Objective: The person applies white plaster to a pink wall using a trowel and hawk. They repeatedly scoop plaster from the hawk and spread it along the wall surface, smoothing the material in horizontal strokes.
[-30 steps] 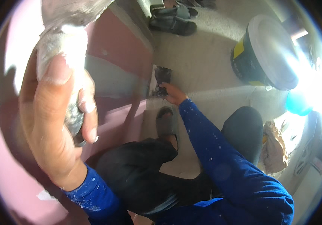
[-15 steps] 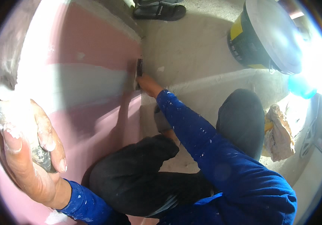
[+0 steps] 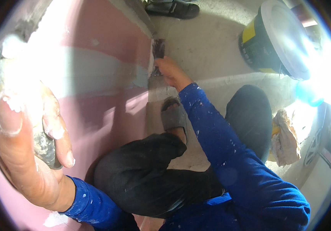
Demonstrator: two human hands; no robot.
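Note:
At the left, close to the camera, my left hand (image 3: 30,154) is closed around a putty-smeared putty knife, whose dark rounded handle end (image 3: 46,148) shows between thumb and fingers. Glare washes out much of that tool. White putty sticks to the thumb and fingertips. My right hand (image 3: 170,70) reaches forward and grips a wide dark-bladed putty knife (image 3: 159,48) at the corner where wall meets floor. The pink wallboard (image 3: 107,34) carries a broad whitish band of putty (image 3: 92,73) that runs toward this corner.
A dark bucket with a yellow patch and pale lid (image 3: 263,44) stands at far right. Black slides (image 3: 177,8) lie at the far end. Near my bent knees are my sandalled foot (image 3: 174,115), a crumpled paper bag (image 3: 287,140) and a blue object (image 3: 308,93) in glare.
My right hand has moved farther forward along the wall's foot, turning the putty knife so more of its blade shows. My left hand keeps its hold, and the view has shifted slightly.

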